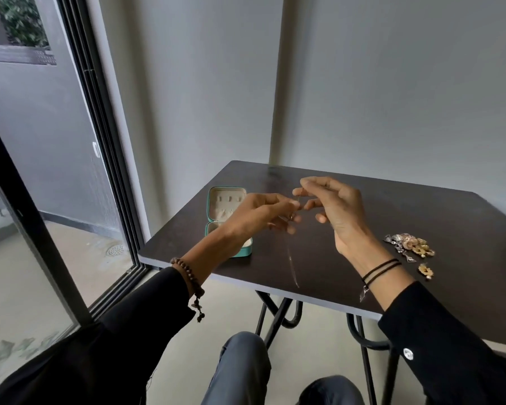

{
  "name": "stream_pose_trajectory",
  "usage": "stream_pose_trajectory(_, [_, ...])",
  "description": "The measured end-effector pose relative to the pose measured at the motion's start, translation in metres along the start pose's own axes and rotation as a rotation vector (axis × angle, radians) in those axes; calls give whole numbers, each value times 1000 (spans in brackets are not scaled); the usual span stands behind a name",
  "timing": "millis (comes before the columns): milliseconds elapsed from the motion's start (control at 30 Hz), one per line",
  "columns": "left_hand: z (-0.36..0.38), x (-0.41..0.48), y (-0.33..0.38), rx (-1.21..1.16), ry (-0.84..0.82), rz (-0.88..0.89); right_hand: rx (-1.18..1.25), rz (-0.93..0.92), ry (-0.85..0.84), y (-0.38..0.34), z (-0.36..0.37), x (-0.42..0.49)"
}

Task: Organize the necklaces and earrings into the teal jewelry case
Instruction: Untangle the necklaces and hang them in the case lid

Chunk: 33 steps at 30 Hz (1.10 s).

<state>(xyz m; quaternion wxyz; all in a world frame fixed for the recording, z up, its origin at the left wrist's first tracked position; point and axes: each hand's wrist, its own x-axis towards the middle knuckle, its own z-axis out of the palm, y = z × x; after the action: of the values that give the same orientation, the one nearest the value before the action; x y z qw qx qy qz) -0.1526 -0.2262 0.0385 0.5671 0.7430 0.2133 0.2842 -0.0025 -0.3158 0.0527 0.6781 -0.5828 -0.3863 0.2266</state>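
Far left there's a sliding glass door (56, 176), then the dark table (392, 211). The teal jewelry case (227, 210) sits open near the table's left edge, lid tipped back so you see the cream lining; its front part is hidden behind the left wrist. The left hand (260, 213) is raised above the table just right of the case. Its fingers are curled in, and thumb and forefinger pinch a very thin necklace chain (293, 267). That arm comes in from the near left corner in a black sleeve, with a brown bead bracelet (187, 276) on the wrist. The chain hangs straight down from between the two hands, and its loose end reaches about the table's near edge. It's too fine to tell if it touches the top. The right hand (338, 211) is up at about the same height, almost touching the left. It's palm-in, its upper fingertips nipping the top of the chain and the other fingers loosely bent. Two black cords (380, 268) wrap that wrist. Toward the right edge lies a tangled pile of gold and silver jewelry (411, 245), with one gold earring (425, 270) just in front of it.
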Motion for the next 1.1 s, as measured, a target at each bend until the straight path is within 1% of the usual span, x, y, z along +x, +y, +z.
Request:
stream_pose_trajectory(100, [8, 3, 2, -20, -32, 14, 28, 25, 23, 2, -13, -1])
stream_pose_trajectory(233, [18, 6, 2, -13, -51, -10, 50, 36, 47, 7, -28, -3])
stream_pose_trajectory(400, [29, 8, 5, 54, -2, -10, 47, 55, 50, 10, -45, -3])
stream_pose_trajectory(500, [31, 12, 6, 47, 49, -12, 24, 68, 34, 13, -53, -3])
stream_pose_trajectory(700, [35, 17, 13, -5, 35, -26, 37, 121, 26, 14, -60, -5])
stream_pose_trajectory(800, [37, 19, 13, -36, 53, -18, 84, 137, 26, 14, -59, -6])
stream_pose_trajectory(900, [38, 20, 17, -43, 60, -10, 134, 142, -13, 13, -60, -8])
stream_pose_trajectory(967, [39, 20, 21, -18, 59, -6, 75, 155, -50, 13, -61, -8])
stream_pose_trajectory(1100, [41, 21, 31, 11, 61, 21, -136, 141, -94, 15, -56, -6])
